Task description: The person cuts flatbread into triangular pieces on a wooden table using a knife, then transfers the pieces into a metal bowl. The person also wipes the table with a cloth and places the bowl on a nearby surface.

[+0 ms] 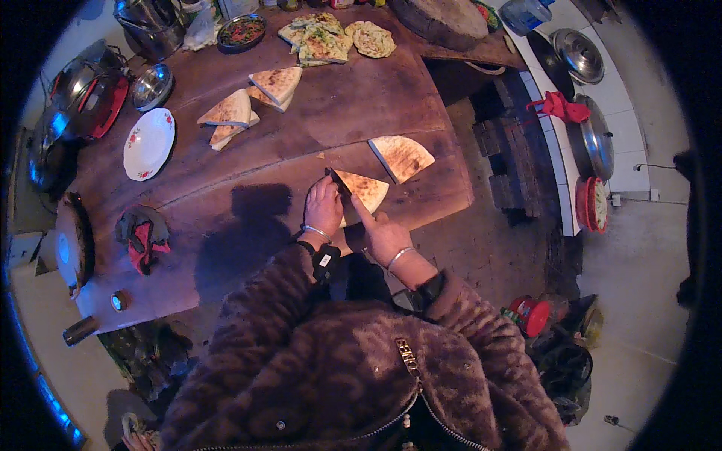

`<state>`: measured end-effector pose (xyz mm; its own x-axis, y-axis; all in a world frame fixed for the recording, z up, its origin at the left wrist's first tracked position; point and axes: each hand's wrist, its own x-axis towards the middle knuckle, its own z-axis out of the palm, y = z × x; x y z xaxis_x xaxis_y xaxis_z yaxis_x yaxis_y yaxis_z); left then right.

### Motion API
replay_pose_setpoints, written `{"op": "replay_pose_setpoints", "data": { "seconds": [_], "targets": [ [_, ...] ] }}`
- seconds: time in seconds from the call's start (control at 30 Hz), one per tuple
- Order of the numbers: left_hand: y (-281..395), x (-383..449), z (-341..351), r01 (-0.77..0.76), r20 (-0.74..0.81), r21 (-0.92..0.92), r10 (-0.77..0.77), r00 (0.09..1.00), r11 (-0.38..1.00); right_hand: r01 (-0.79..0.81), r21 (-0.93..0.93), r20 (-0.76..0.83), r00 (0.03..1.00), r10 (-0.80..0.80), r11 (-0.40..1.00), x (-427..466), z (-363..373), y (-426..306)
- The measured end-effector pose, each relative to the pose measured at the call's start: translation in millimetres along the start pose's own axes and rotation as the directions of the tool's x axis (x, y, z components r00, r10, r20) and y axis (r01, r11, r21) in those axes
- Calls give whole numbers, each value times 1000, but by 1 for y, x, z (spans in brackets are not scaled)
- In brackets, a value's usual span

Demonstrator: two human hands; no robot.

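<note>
My right hand point(384, 237) grips a dark-bladed knife point(340, 183), its index finger stretched along the blade. The knife lies across a browned flatbread wedge point(364, 189) near the table's front edge. Left of the blade, my left hand point(324, 206) presses down with fingers together; a pale bit of bread shows below it, the rest hidden under the palm. Another flatbread wedge point(401, 158) lies just beyond, to the right. Farther back are two small groups of cut wedges, a left group point(228, 115) and a right group point(276, 87).
The wooden table point(361, 113) also bears a white floral plate point(149, 145), a metal bowl point(153, 87), green-flecked flatbreads point(318, 39), a dish of chopped vegetables point(241, 32) and a red cloth point(145, 248). A round chopping block point(445, 20) stands back right. Right is a tiled stove point(626, 132) with lidded pans.
</note>
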<state>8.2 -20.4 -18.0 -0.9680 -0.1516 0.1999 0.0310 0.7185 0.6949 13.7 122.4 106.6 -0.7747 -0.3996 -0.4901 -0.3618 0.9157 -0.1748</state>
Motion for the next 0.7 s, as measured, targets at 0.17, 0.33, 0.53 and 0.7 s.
{"op": "replay_pose_setpoints", "data": {
  "seconds": [0.17, 0.33, 0.53, 0.7],
  "targets": [
    [0, -1, 1, 0, 15, 23, 0, 1000, 1000, 79, 28, -122, 990, -75, 996, 4, -3, -1],
    [-2, -1, 3, -10, -14, 31, 10, 1000, 999, 78, 36, -49, 996, -76, 996, 13, -4, -1],
    [-2, -1, 4, -23, -15, 67, 24, 1000, 998, 93, 59, -69, 994, -88, 994, 16, -4, -1],
    [-4, 1, 3, 11, 49, 5, -11, 999, 1000, 55, 28, -1, 998, -55, 998, 11, 3, 8]
  ]
}}
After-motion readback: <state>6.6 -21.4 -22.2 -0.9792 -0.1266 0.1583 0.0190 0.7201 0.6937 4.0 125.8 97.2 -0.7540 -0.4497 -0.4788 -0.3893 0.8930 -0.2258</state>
